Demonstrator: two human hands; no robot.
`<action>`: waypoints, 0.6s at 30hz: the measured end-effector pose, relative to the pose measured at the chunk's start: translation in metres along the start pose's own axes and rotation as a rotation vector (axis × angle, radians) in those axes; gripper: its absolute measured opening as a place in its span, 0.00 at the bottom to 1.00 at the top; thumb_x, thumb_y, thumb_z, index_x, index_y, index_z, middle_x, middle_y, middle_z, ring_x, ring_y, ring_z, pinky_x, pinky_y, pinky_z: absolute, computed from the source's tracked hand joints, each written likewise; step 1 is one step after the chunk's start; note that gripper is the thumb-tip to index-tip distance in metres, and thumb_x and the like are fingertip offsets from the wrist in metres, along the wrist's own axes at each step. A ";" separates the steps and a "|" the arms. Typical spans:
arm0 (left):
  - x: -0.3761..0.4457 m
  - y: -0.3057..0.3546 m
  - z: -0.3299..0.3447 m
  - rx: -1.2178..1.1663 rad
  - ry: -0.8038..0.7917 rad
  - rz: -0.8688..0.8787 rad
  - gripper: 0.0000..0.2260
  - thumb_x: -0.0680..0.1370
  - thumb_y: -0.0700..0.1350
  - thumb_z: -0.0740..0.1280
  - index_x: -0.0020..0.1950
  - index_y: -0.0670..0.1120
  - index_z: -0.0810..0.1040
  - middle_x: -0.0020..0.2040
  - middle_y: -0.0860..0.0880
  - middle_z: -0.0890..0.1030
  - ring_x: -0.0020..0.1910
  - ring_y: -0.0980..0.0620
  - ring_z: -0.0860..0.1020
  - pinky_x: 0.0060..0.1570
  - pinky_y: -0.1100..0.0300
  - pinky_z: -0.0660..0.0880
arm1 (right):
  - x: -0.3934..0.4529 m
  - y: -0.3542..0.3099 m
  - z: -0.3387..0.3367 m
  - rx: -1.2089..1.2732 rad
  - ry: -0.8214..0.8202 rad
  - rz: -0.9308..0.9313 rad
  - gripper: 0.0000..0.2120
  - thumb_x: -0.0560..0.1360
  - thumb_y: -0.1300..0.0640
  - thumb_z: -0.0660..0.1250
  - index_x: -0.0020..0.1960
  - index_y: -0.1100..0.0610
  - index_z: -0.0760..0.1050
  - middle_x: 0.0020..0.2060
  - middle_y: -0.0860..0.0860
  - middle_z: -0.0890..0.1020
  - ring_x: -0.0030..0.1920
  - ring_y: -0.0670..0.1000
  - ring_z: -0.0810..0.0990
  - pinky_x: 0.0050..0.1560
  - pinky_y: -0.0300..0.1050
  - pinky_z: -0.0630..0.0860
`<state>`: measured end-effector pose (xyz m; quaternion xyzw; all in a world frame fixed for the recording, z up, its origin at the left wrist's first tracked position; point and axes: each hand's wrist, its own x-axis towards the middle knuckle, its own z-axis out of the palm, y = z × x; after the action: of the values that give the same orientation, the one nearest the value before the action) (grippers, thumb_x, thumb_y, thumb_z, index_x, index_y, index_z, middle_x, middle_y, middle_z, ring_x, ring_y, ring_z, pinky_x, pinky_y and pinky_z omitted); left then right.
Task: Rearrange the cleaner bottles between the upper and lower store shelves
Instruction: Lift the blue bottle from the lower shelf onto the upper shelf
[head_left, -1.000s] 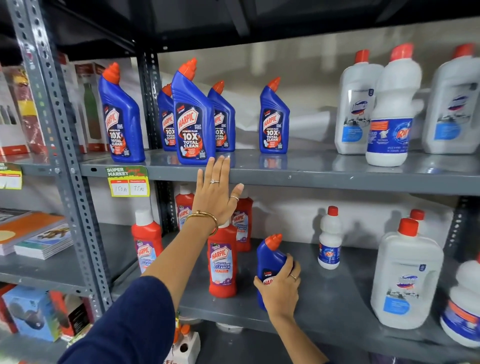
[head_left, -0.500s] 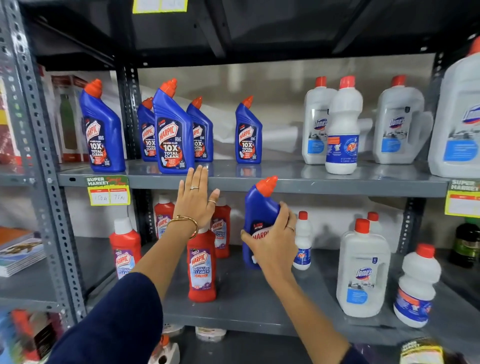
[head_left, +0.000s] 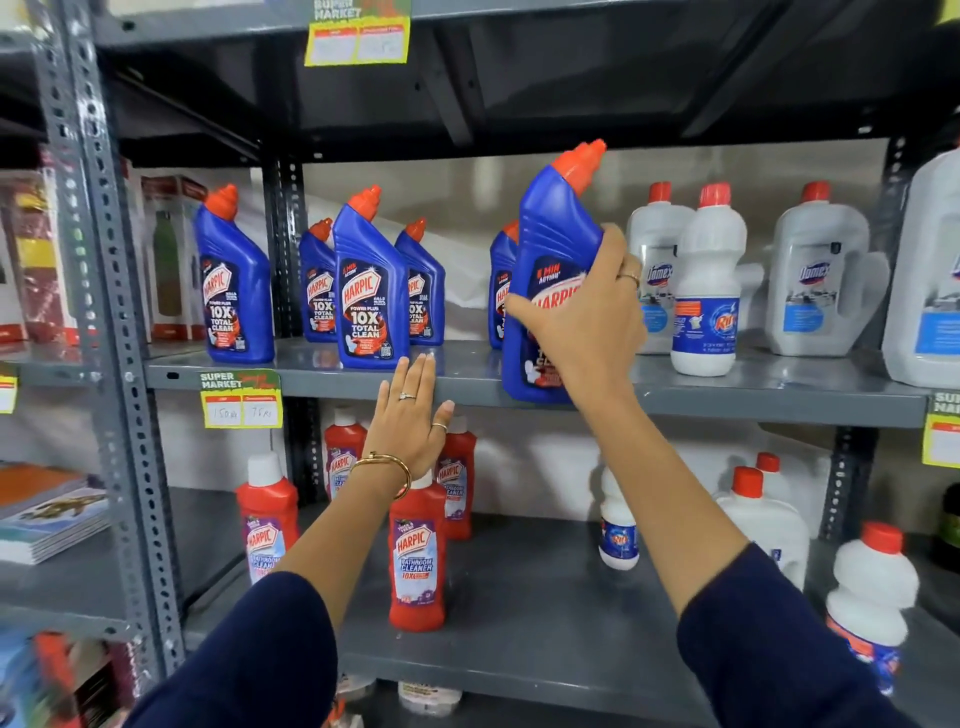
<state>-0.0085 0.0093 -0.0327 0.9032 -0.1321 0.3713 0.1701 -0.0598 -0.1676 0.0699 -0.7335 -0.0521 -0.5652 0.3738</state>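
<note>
From the head camera, I saw my right hand (head_left: 582, 322) wrapped around the middle of a blue Harpic bottle (head_left: 550, 270), fingers (head_left: 615, 249) curled across its label and thumb on the near side. The bottle hung upright, its base level with the front lip of the upper shelf (head_left: 467, 382), in front of another blue bottle (head_left: 501, 280) standing behind it. I judged that mid-body grip kept the tall, angled-neck bottle from tipping while it was carried toward a gap beside the white Rin bottle (head_left: 704, 291).

My left hand (head_left: 413, 415) was spread flat, holding nothing, fingertips (head_left: 421, 364) at the shelf edge just below the front blue bottle (head_left: 369, 291); probably a brace for the reach. Red bathroom cleaner bottles (head_left: 418, 556) stood on the lower shelf (head_left: 519, 623) beneath that wrist. Setting-down seemed the step in hand.
</note>
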 end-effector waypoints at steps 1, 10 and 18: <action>-0.001 0.000 0.001 -0.005 -0.002 0.003 0.26 0.80 0.50 0.52 0.73 0.44 0.45 0.76 0.45 0.50 0.75 0.47 0.44 0.72 0.50 0.42 | 0.007 -0.002 0.005 -0.005 -0.015 -0.002 0.48 0.57 0.40 0.75 0.68 0.56 0.56 0.60 0.59 0.71 0.55 0.61 0.75 0.43 0.52 0.71; 0.000 -0.006 0.004 -0.042 0.031 0.027 0.25 0.80 0.49 0.52 0.73 0.45 0.46 0.76 0.46 0.51 0.74 0.49 0.44 0.71 0.53 0.40 | 0.036 0.011 0.066 -0.074 -0.164 0.043 0.48 0.58 0.43 0.76 0.68 0.57 0.56 0.62 0.61 0.70 0.56 0.63 0.74 0.48 0.54 0.73; 0.000 -0.005 0.008 -0.042 0.072 0.028 0.25 0.79 0.48 0.53 0.73 0.45 0.46 0.76 0.47 0.51 0.74 0.49 0.44 0.71 0.53 0.39 | 0.046 0.023 0.098 -0.134 -0.226 0.075 0.50 0.59 0.42 0.76 0.70 0.58 0.53 0.63 0.63 0.68 0.55 0.65 0.74 0.49 0.54 0.74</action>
<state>-0.0016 0.0108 -0.0396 0.8835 -0.1462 0.4032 0.1883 0.0454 -0.1410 0.0906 -0.8174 -0.0287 -0.4667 0.3366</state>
